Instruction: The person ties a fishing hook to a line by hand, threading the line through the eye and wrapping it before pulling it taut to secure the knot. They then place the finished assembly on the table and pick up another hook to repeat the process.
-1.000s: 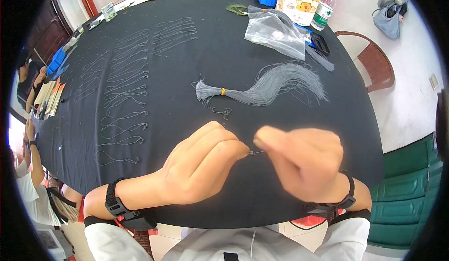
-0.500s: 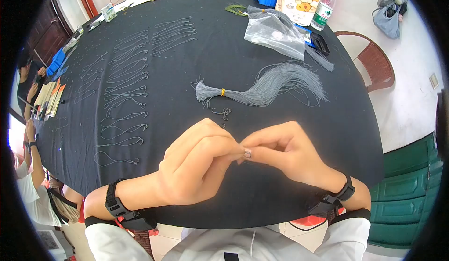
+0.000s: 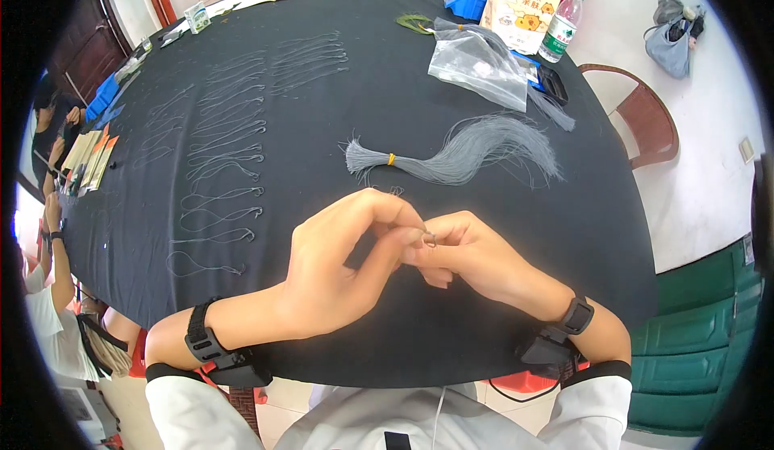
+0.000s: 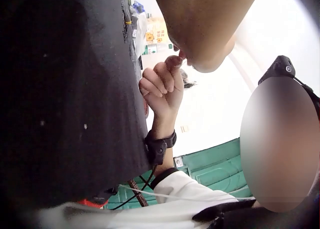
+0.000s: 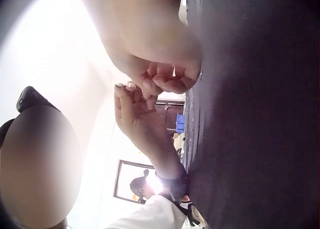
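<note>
In the head view both hands meet in front of the body, just above the black cloth. A small dark fish hook [image 3: 430, 242] shows at their fingertips. My right hand [image 3: 480, 261] pinches it between thumb and forefinger. My left hand [image 3: 339, 261] comes in from the other side, its forefinger arched and its thumb tip at the hook; any line there is mostly hidden by the fingers. Beyond the knuckles lies a bundle of grey line [image 3: 459, 156] tied with a yellow band. A few loose hooks [image 3: 395, 190] peek out behind the left hand.
Rows of looped lines with hooks [image 3: 226, 148] lie on the left of the black tablecloth [image 3: 363, 361]. At the back right are a clear plastic bag [image 3: 476, 67], a water bottle [image 3: 562, 27] and a blue bin [image 3: 465, 1]. Other people sit at the left edge.
The hands, apart a second ago with the hook between them, have come together. The left forefinger and thumb now arch wider, and the right hand has turned. The head view has shifted slightly.
</note>
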Action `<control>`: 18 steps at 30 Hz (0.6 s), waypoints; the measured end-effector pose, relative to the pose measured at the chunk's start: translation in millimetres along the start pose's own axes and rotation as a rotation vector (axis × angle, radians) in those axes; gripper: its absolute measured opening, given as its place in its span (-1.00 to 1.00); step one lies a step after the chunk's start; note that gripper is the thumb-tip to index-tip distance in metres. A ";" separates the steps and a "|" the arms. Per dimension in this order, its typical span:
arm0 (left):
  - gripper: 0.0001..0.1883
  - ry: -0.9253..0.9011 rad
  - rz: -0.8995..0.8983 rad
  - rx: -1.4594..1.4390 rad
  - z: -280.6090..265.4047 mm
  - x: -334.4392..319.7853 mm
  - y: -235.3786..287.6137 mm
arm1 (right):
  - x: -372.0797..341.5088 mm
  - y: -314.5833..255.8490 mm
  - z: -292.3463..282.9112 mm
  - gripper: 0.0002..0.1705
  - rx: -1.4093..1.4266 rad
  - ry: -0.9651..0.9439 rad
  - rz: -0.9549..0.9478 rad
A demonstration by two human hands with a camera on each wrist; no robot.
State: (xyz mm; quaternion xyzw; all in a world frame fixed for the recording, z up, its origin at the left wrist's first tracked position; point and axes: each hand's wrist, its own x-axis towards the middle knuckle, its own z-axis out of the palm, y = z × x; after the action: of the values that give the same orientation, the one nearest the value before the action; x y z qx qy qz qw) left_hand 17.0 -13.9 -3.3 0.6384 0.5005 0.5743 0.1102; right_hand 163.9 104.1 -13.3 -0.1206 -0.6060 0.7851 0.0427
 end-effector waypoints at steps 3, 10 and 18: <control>-0.86 -0.017 0.004 0.016 -1.3 1.1 -1.3 | 0.5 1.5 1.2 -0.75 -0.070 0.050 -0.026; -0.86 -0.015 0.020 0.156 -5.6 7.2 -8.2 | -2.4 -6.0 -5.4 -0.76 -0.157 0.380 -0.437; -0.85 -0.062 0.196 0.211 -0.9 8.1 -13.5 | -10.1 -8.7 -0.9 -0.80 -0.311 0.277 -0.334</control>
State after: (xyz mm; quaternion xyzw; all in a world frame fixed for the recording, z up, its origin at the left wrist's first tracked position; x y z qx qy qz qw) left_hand 8.0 -1.7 -7.6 0.7097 0.4899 0.5063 0.0013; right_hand 173.3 105.1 -3.7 -0.1305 -0.7191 0.6408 0.2351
